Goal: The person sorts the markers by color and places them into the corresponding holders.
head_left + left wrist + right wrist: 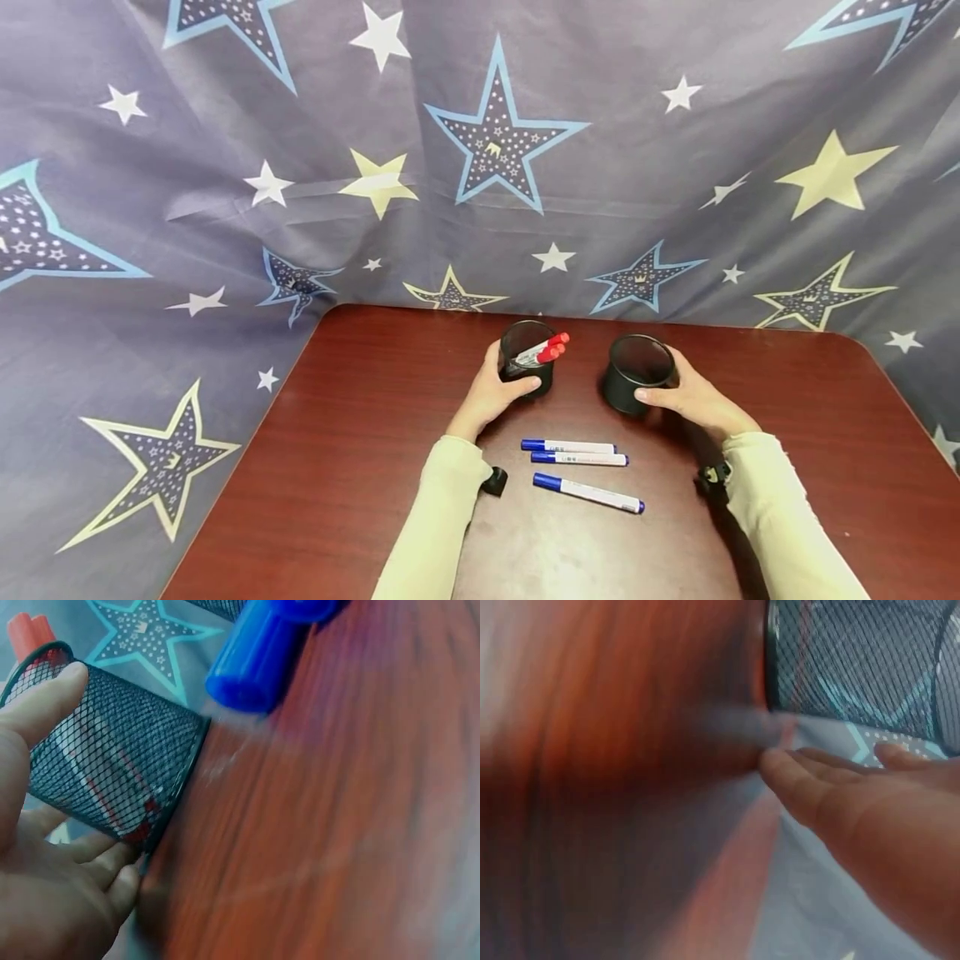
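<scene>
A black mesh cup [538, 382] holding red-capped markers [551, 348] is gripped by the left hand [491, 398], its thumb on the near side. In the left wrist view the thumb lies against the mesh cup [127, 742] and the left hand [60, 862] has its other fingers along the opposite side. To the right, the right hand [697, 400] holds a second black cup [624, 390], with no markers visible inside, thumb in front and fingers behind. In the right wrist view the right hand [870, 802] lies beside the mesh cup [855, 660].
Three blue-capped white markers, an upper one [577, 447], a middle one [588, 459] and a lower one [600, 495], lie on the brown table [337, 467] between the forearms. A star-patterned cloth [622, 167] hangs behind the table's far edge.
</scene>
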A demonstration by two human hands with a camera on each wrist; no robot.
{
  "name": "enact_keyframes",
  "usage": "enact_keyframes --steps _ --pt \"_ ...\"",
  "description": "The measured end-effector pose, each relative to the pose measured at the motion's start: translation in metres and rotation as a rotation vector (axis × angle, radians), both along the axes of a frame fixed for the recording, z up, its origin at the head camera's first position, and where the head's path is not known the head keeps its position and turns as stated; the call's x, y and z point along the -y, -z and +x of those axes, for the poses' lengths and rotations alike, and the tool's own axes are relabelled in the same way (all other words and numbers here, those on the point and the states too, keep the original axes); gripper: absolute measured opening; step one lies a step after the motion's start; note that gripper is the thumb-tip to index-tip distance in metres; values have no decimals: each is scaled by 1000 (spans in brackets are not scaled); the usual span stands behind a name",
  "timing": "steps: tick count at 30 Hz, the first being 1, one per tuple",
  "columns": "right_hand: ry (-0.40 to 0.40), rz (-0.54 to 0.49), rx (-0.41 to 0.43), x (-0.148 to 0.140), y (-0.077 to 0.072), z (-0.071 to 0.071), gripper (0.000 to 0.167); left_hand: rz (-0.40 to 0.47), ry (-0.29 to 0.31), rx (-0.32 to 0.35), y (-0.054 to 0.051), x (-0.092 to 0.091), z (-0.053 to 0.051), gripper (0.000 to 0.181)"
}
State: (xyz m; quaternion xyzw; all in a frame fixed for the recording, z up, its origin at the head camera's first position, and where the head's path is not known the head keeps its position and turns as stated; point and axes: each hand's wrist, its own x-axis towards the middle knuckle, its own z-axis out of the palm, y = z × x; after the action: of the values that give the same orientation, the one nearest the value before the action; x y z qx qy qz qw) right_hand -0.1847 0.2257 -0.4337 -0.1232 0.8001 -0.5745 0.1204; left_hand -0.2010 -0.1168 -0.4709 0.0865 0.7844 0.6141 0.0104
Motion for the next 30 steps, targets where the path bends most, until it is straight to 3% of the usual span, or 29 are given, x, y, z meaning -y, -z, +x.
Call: enact_keyframes --steps 3,7,9,11,15,18,26,30 --pt "25 -8 -14 6 4 0 83 -113 -35 50 -7 7 5 86" --pt "72 36 -49 10 5 5 79 -429 -79 126 -26 18 18 62" --pt "88 46 -57 11 5 9 80 -595 -44 156 -37 21 26 44" --pt "109 69 -64 12 5 12 82 -699 44 164 -46 21 33 31" --pt "128 118 -70 13 3 18 87 -736 250 161 -53 13 44 21" --pt "118 132 -88 15 3 19 87 -737 326 163 -53 3 48 19" --pt "90 13 -52 17 4 18 82 -897 343 123 -49 -14 47 22" --pt "98 47 -83 16 5 14 82 -957 347 96 -49 -19 43 23"
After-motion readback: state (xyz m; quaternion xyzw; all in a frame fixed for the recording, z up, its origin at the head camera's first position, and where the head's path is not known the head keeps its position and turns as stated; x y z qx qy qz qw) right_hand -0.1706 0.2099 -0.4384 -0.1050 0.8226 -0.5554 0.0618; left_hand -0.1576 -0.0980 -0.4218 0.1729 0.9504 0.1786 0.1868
